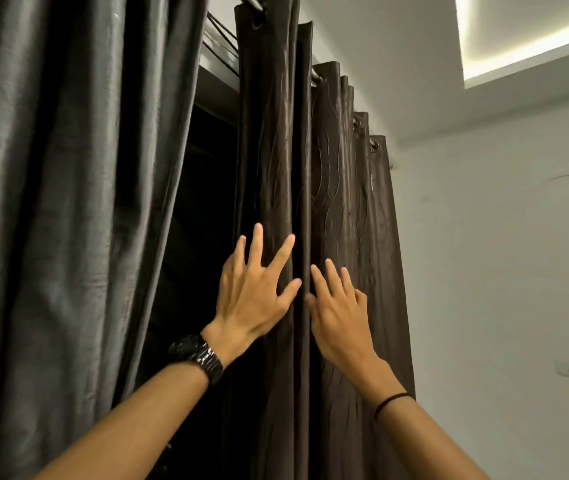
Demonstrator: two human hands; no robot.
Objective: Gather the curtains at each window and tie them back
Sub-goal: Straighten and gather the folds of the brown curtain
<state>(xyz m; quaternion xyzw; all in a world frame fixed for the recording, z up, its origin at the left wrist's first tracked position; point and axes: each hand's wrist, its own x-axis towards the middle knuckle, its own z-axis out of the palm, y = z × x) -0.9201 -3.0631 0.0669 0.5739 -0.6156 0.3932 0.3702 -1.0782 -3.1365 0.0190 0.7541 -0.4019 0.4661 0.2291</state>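
Head view, left hand (252,292) flat on brown curtain (345,209), fingers spread, right hand (338,306) flat just beside it, fingers straight and near together, curtain bunched on rod (250,2), grey curtain (68,202) hanging left, black watch (197,355) on left wrist

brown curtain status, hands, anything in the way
Left hand open on brown curtain; right hand open beside it. Curtain bunched, no tie seen. Grey curtain apart, left.
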